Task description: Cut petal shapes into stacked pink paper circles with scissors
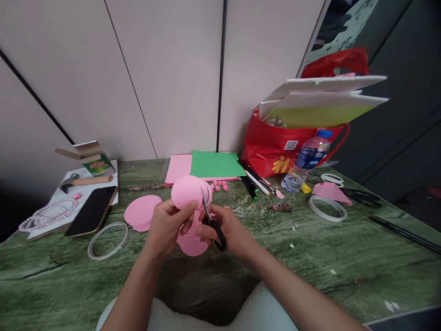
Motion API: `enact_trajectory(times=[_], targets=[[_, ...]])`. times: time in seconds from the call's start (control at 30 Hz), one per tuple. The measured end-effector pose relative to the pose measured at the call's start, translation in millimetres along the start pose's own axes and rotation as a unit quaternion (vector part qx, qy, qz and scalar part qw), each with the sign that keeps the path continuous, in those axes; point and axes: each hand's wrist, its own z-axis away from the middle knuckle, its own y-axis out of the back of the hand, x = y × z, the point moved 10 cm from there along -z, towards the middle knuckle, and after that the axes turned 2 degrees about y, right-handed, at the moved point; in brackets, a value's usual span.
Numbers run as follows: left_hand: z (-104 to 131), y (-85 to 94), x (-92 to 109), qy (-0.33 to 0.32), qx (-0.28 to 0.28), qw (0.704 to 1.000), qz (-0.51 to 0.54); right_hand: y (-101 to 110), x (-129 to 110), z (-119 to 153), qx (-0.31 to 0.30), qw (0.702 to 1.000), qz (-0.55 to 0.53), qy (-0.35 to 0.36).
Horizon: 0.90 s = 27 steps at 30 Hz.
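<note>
My left hand [172, 224] pinches the lower edge of a round piece of pink paper [185, 191], held up above the table. In my right hand [228, 228] is a pair of scissors [217, 233] with black handles, fingers wrapped round the loops. The scissor blades point upward and lie against the right side of the paper. Below the hands, more pink paper discs [192, 243] rest on the table, partly covered by my fingers. To the left lies a small stack of pink paper circles [142, 211].
Left are a tape roll [93, 248], a phone [91, 211], a hammer [89, 181] and a bead string [51, 215]. Behind lie green paper [217, 164] and pink beads [220, 185]. Right stand a red bag [263, 147] and a water bottle [306, 161], near another tape roll [327, 216].
</note>
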Motion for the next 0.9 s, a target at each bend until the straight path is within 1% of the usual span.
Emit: enact_trajectory(times=[0.1, 0.23, 0.5, 0.73, 0.9], targets=[[-0.8, 2.2, -2.8, 0.002, -0.002, 1.000, -0.026, 1.0, -2.0, -1.0, 0.000, 1.000, -0.016, 0.012], [-1.5, 2.8, -6.0, 0.007, -0.008, 0.999, -0.033, 5.4, -1.0, -2.3, 0.014, 1.000, -0.023, 0.012], [-2.1, 1.8, -3.7, 0.002, -0.005, 0.999, -0.036, 5.1, -1.5, -1.0, 0.010, 1.000, -0.017, 0.013], [-0.1, 3.9, -1.8, 0.000, -0.003, 1.000, -0.031, 7.6, -0.1, -1.2, 0.029, 1.000, 0.001, -0.001], [-0.3, 4.2, 0.1, -0.003, -0.005, 1.000, -0.014, 8.3, 1.9, -1.4, 0.029, 1.000, 0.004, 0.001]])
